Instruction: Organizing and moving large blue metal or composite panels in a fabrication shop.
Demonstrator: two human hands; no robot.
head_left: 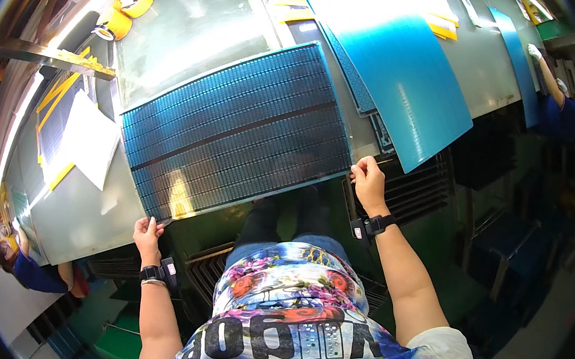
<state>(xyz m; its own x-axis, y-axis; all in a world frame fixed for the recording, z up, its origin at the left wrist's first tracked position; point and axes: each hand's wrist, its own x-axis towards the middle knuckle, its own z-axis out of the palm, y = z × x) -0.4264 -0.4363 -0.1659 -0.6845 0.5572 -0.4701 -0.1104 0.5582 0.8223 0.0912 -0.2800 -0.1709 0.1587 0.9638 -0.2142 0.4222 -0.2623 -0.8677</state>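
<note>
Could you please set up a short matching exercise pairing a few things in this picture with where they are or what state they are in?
Things:
1. left hand
2. right hand
3. smooth blue sheet
4. yellow tape rolls

Places or states:
A. lying across the far right of the table, overhanging its near edge
B. pinching the near left corner of the dark gridded panel
C. at the far left of the table
D. gripping the near right corner of the gridded panel

Pairs: 1-B, 2-D, 3-A, 4-C

Both hands (148,233) (368,181) on grid panel (237,128)
</note>
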